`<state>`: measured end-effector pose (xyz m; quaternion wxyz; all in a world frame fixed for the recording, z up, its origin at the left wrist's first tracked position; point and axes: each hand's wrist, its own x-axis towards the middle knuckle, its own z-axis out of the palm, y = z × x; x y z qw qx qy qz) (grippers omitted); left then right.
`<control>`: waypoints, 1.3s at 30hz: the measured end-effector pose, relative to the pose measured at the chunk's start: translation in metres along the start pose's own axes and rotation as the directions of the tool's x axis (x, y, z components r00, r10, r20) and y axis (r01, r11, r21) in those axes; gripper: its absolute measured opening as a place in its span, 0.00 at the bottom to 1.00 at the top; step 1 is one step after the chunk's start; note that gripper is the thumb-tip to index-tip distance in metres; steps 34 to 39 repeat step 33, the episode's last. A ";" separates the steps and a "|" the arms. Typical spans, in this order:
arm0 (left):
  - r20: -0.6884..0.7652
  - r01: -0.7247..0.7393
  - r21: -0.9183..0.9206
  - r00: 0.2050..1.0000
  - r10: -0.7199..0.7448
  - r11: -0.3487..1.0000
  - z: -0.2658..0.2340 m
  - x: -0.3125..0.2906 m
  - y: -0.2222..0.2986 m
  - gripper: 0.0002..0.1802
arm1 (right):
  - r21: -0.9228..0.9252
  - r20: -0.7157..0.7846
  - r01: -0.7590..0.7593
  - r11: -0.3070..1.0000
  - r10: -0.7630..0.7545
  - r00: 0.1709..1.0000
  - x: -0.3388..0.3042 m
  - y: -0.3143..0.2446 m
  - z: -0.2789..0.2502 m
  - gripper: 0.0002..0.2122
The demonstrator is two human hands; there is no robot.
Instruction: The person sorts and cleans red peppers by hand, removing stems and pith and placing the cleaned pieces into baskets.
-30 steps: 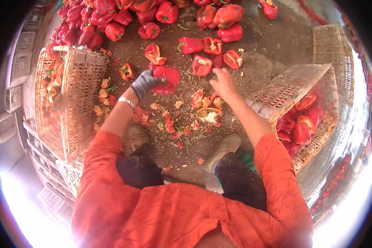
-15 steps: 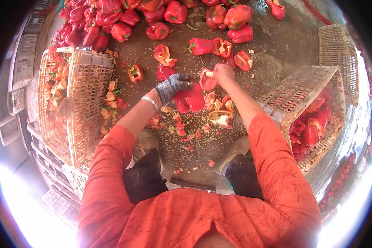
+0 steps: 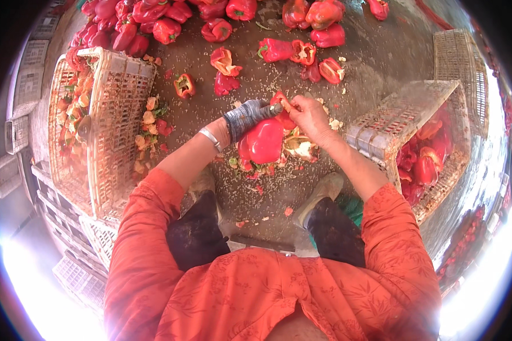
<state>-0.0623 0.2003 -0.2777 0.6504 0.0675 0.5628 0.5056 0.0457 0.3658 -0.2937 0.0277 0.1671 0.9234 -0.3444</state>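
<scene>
My left hand [image 3: 243,120], in a grey striped glove, is closed on a large red bell pepper [image 3: 263,143], its smooth side facing up. Bare and closed, my right hand [image 3: 313,118] pinches a piece of red bell pepper [image 3: 287,120] right at the gloved fingertips. The fingers hide whether this piece is joined to the large pepper. An opened pepper with pale flesh [image 3: 299,146] lies on the floor just below the right hand, among scattered seeds and scraps.
Whole red peppers [image 3: 148,25] are heaped at the far left. Cut peppers [image 3: 224,61] lie on the seed-strewn floor ahead. On the left stands a plastic crate [image 3: 119,128] holding cores and scraps. A tilted crate [image 3: 401,113] on the right contains red pepper pieces [image 3: 426,169].
My right hand has come in toward the left, bringing its pepper piece to the gloved fingertips. The large pepper stays in my left hand. The whole view has shifted slightly.
</scene>
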 end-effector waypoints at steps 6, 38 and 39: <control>-0.058 0.103 0.021 0.993 -0.102 0.994 0.014 -0.018 -0.019 0.08 | -0.235 0.045 0.300 0.925 -0.298 0.954 -0.023 -0.016 0.000 0.08; 0.314 0.217 -0.301 0.942 -0.118 0.929 0.006 -0.046 -0.049 0.32 | 0.734 0.252 -0.352 0.580 0.248 0.935 -0.073 -0.037 -0.081 0.12; 0.314 0.217 -0.301 0.942 -0.118 0.929 0.006 -0.046 -0.049 0.32 | 0.734 0.252 -0.352 0.580 0.248 0.935 -0.073 -0.037 -0.081 0.12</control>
